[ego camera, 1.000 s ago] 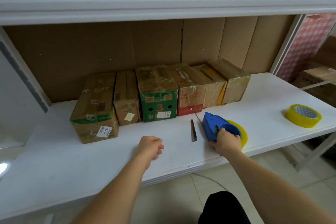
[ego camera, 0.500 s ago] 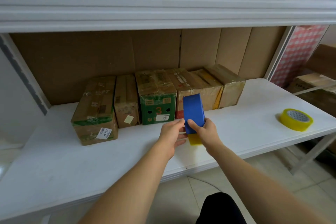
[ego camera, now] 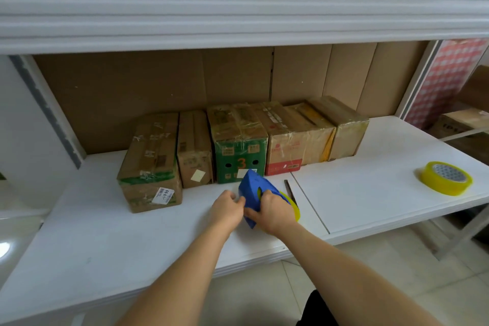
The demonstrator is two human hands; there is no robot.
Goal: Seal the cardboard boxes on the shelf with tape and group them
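We hold the blue dispenser (ego camera: 255, 193) low over the white shelf (ego camera: 158, 241), just in front of the green box (ego camera: 239, 156). Our right hand (ego camera: 274, 213) grips it from the right side, fingers curled round its body, with the yellow tape roll (ego camera: 293, 206) loaded in it showing past our knuckles. Our left hand (ego camera: 227, 206) pinches at the dispenser's near left edge, fingertips curled against the blue plastic; what exactly they catch we cannot tell.

Six boxes stand in a row at the back of the shelf, touching side to side, all wrapped in clear tape. From the left: a brown box (ego camera: 150, 164) with a green band and a white label, set a little forward of the others; a narrow brown box (ego camera: 194, 149); the green box marked 3; a box with a red base (ego camera: 283, 145); a yellowish box (ego camera: 312, 130); and a plain brown end box (ego camera: 344, 127).

A thin dark strip (ego camera: 289, 189) lies on the shelf just right of the dispenser. A spare yellow roll (ego camera: 446, 178) lies flat well apart to the right, near the shelf's front edge.
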